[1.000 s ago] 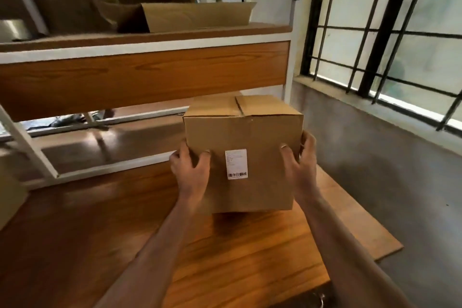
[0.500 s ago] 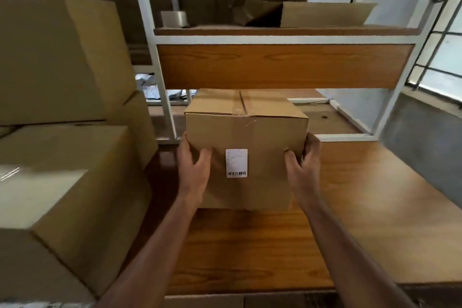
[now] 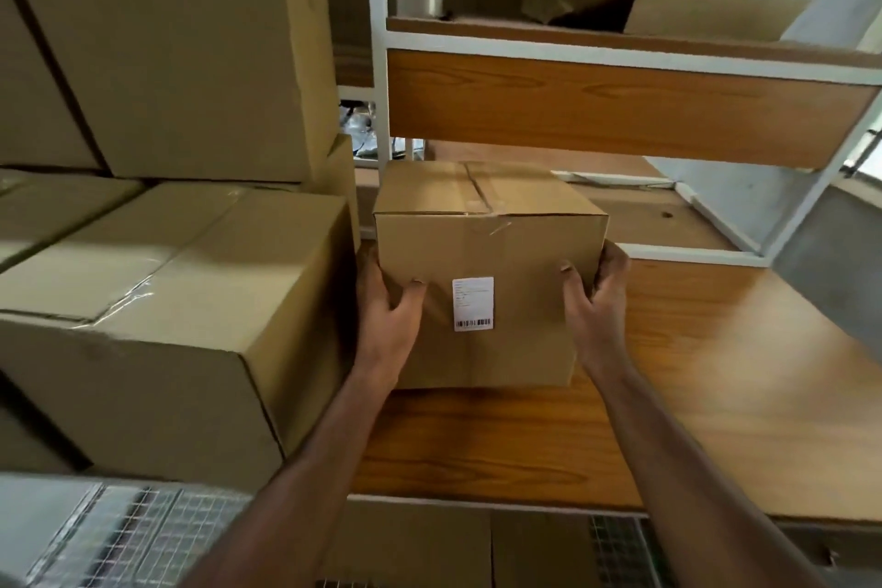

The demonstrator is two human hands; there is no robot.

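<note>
Head view: my left hand [image 3: 386, 315] and right hand [image 3: 594, 301] gripped the small box [image 3: 482, 253] by both sides, at the wooden shelf [image 3: 716, 372], beside a big box [image 3: 167, 301]. It looked stiff, and I guessed not too heavy. Holding both sides seemed best.

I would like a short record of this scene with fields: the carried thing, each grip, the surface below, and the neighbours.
held thing: closed cardboard box, white barcode label on its near face
left grip: holds the box's left edge, thumb on the near face
right grip: holds the box's right edge, thumb on the near face
surface: wooden shelf board under the box; contact unclear
left neighbour: stacked large cartons, close beside the box
upper shelf: tape roll, open carton
</note>
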